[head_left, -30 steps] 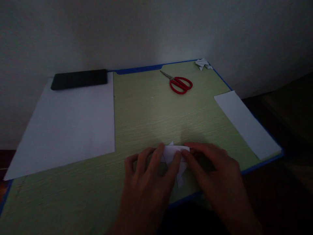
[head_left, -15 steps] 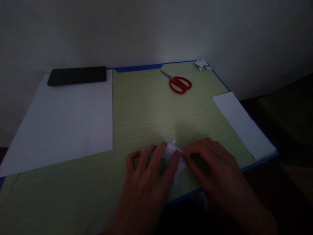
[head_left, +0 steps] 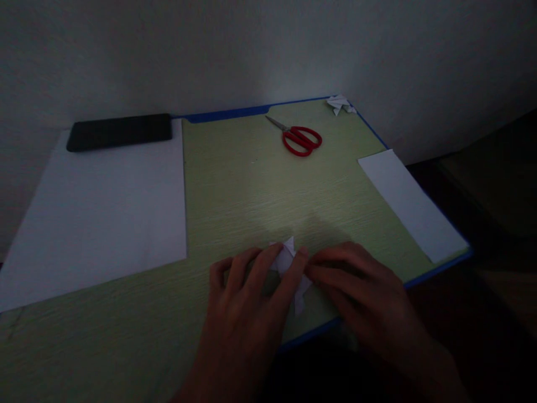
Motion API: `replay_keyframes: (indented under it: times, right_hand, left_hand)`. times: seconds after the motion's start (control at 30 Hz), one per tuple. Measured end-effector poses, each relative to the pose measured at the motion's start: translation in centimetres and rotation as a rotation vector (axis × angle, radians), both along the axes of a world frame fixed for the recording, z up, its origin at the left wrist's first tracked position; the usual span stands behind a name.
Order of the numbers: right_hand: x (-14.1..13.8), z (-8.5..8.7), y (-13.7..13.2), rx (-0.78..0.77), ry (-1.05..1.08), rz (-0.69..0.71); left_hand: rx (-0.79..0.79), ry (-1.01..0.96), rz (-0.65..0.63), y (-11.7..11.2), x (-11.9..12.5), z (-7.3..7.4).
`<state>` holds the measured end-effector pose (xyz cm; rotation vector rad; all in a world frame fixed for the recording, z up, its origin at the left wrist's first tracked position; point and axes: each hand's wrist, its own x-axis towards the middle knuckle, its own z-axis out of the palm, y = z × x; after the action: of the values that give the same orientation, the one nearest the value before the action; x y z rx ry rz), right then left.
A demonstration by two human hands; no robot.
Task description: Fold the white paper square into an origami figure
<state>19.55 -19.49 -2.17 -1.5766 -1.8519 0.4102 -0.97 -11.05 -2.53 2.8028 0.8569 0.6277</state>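
Near the table's front edge lies a small piece of folded white paper [head_left: 286, 258], with pointed corners sticking out at its top and bottom. My left hand [head_left: 251, 291] holds it down, fingertips on its upper left part and thumb across its right side. At the paper's right edge, the fingers of my right hand [head_left: 364, 285] are closed together and pinch or press the fold. The fingertips cover that spot, so the exact grip is hidden.
Red-handled scissors [head_left: 301, 140] lie farther back on the pale green table [head_left: 235, 184]. A folded paper figure [head_left: 340, 104] sits at the far right corner. A white paper strip [head_left: 413, 204] lies along the right edge. At left, a dark case [head_left: 119, 132] rests on a large white sheet [head_left: 109, 212].
The view has shifted slightly. My left thumb has moved up over the paper's right side. The flap that my right fingers held has gone down out of sight beneath them.
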Motion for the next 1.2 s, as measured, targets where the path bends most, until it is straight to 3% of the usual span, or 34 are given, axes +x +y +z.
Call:
replay_keyframes:
  times: [0.23,0.47,0.67,1.0,1.2]
  right_hand:
    - [1.3,0.1,0.2,-0.019,0.016,0.114]
    - [1.7,0.9,0.8,-0.057,0.024,0.167]
    - [2.1,0.3,0.3,-0.04,-0.063,0.185]
    - [2.1,0.4,0.7,-0.024,-0.137,0.248]
    - [2.0,0.3,1.0,-0.037,-0.035,0.226]
  left_hand:
    - [0.023,0.01,0.031,0.2,-0.1,-0.5]
    - [-0.04,-0.107,0.065,-0.1,0.2,0.1]
    - [-0.052,-0.161,0.005,-0.1,0.3,0.2]
    - [0.007,-0.104,-0.019,0.1,0.3,0.6]
    - [0.088,0.002,0.007,0.3,0.4,0.8]
